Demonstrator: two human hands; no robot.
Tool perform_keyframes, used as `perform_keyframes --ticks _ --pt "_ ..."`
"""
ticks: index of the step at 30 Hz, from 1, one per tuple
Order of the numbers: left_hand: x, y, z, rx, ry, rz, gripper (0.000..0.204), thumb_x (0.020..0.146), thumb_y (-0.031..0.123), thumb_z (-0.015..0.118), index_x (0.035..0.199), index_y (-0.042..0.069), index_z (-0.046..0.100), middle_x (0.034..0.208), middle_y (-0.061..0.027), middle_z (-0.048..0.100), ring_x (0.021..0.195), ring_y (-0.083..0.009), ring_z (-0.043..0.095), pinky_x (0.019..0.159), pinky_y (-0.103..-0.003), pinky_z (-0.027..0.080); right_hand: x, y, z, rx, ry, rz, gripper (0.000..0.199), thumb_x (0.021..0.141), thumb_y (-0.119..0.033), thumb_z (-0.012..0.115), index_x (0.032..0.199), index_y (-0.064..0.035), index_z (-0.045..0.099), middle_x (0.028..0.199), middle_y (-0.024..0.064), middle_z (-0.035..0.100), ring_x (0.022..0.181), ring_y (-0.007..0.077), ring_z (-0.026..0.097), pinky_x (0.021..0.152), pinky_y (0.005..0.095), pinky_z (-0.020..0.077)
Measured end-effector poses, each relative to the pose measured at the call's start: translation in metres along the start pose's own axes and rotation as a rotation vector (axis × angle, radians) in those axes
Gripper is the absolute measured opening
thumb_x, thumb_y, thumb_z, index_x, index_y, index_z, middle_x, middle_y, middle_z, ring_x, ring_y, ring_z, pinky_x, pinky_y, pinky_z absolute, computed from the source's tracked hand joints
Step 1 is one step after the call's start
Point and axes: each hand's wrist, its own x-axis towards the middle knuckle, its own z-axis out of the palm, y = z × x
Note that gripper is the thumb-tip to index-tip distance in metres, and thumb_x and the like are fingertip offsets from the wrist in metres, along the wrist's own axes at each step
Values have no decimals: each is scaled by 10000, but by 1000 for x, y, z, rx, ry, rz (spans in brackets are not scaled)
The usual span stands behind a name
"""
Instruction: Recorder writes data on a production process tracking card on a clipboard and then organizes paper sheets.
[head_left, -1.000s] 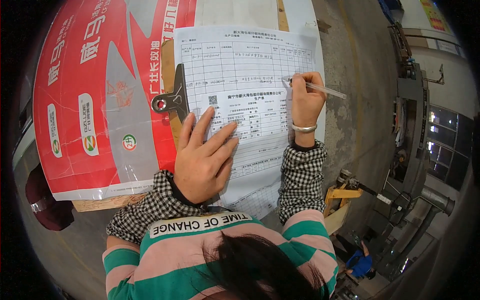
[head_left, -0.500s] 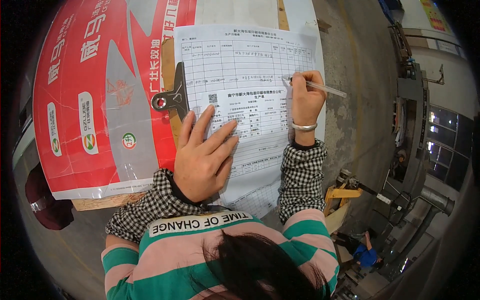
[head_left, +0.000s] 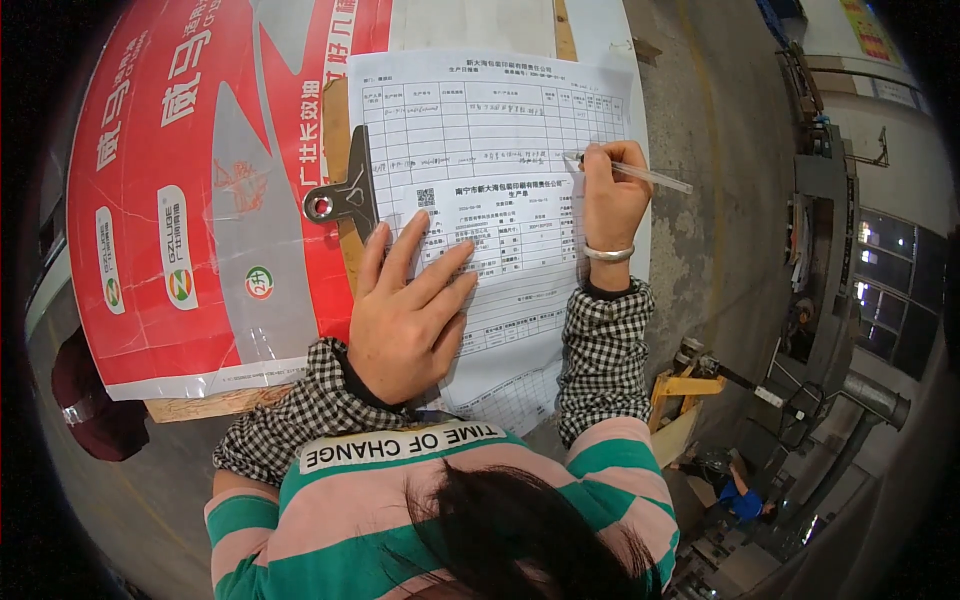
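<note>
My right hand (head_left: 614, 195) is closed round a clear-barrelled pen (head_left: 655, 180), its tip down on a printed form with a ruled table (head_left: 500, 90). Handwriting runs along some of the rows. Over the form's lower part lies a smaller printed slip (head_left: 540, 235). My left hand (head_left: 408, 320) rests on these papers with its fingers spread, fingertips on the slip's left side. To the left of the papers, a metal clip (head_left: 345, 200) grips the edge of the board beneath them.
Large red, white and grey printed sheets (head_left: 200, 200) cover the left of the work surface. A yellow metal frame (head_left: 685, 390) stands on the floor at right. Farther off, a person in blue (head_left: 740, 500) is beside machinery. A dark red object (head_left: 95, 400) sits at lower left.
My hands and the papers stay almost where they were, the pen still at the same row. The distant person in blue has shifted slightly.
</note>
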Motion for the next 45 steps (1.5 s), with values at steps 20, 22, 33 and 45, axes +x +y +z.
perform_keyframes --ticks 20,22,33,45 --pt "0 0 -2 3 -23 -5 388 624 104 675 1004 70 610 1215 -64 533 1248 -368 336 1034 -528 171 0 -2 2 -2 -11 5 121 804 -63 573 717 -5 512 638 -5 530 572 45 440 501 201 347" --pt "0 0 -2 3 -20 -5 389 622 103 676 1004 70 610 1213 -65 535 1247 -369 337 1033 -529 172 0 -5 3 -15 15 -13 136 789 -42 577 687 -2 497 588 -13 511 539 41 429 475 207 349" --pt "0 0 -2 1 -15 -4 391 621 100 673 1006 69 610 1210 -68 538 1244 -371 342 1031 -532 176 -1 -5 2 -8 15 -22 131 787 -31 571 684 -4 494 586 -15 505 533 37 422 467 201 340" --pt "3 2 0 6 -23 -4 382 616 100 670 993 68 614 1217 -64 533 1245 -366 342 1038 -528 168 10 9 -11 101 31 57 135 819 -60 562 704 -27 498 581 26 528 445 39 403 396 186 314"
